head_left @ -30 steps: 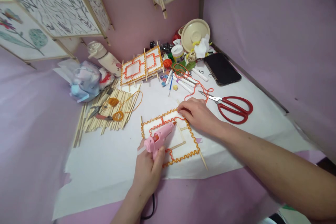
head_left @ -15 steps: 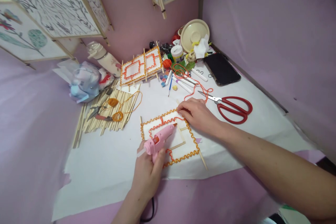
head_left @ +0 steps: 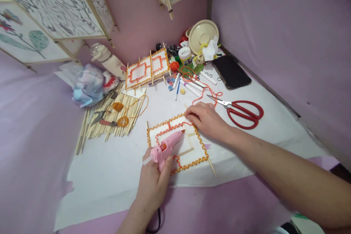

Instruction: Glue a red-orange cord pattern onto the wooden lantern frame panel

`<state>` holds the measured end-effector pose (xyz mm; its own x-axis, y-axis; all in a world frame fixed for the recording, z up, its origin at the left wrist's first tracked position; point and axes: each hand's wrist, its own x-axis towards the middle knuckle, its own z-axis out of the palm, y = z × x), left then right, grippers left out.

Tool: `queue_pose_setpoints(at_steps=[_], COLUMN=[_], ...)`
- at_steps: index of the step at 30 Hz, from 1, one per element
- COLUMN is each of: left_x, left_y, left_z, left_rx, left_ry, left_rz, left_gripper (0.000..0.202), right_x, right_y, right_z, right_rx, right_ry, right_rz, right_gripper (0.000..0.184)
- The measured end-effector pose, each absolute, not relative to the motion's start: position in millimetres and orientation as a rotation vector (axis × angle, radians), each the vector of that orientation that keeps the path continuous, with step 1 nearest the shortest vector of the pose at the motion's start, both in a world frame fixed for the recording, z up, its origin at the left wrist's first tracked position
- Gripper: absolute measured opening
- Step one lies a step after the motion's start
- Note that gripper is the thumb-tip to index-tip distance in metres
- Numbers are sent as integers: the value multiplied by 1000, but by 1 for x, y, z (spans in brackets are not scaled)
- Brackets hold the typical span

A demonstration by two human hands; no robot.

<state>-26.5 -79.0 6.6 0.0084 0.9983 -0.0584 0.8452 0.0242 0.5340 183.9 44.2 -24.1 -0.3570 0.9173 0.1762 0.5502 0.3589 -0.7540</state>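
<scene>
My left hand (head_left: 155, 181) grips a pink glue gun (head_left: 168, 145) whose orange tip points at the inner part of a white panel (head_left: 189, 153) edged with orange wavy cord and stick framing. My right hand (head_left: 207, 119) rests on the panel's far right corner, fingers curled and pressing the orange cord (head_left: 192, 117) down there. The panel lies on a white paper sheet (head_left: 109, 175) over the purple table.
Red scissors (head_left: 241, 111) lie right of my right hand, a black phone (head_left: 231, 72) beyond. Two finished panels (head_left: 148, 67) lean at the back. Bamboo sticks (head_left: 109, 117) with pliers lie left. Markers (head_left: 192, 87), a jar, a cream lid (head_left: 203, 34) and a bottle (head_left: 108, 60) crowd the back.
The glue gun has shifted slightly to the right along the panel. My right hand has stayed on the corner.
</scene>
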Motion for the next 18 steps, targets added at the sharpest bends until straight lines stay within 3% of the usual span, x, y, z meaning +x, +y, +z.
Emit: queue_pose_setpoints(at_steps=[18], left_x=[-25], left_y=[-81], left_z=[10], left_rx=[1879], left_ry=[1881], left_rz=[530], left_gripper=[32], right_x=[184], right_y=[44], right_z=[-25], right_rx=[-1258], right_ry=[-2031], right_rz=[788], right_gripper=[15])
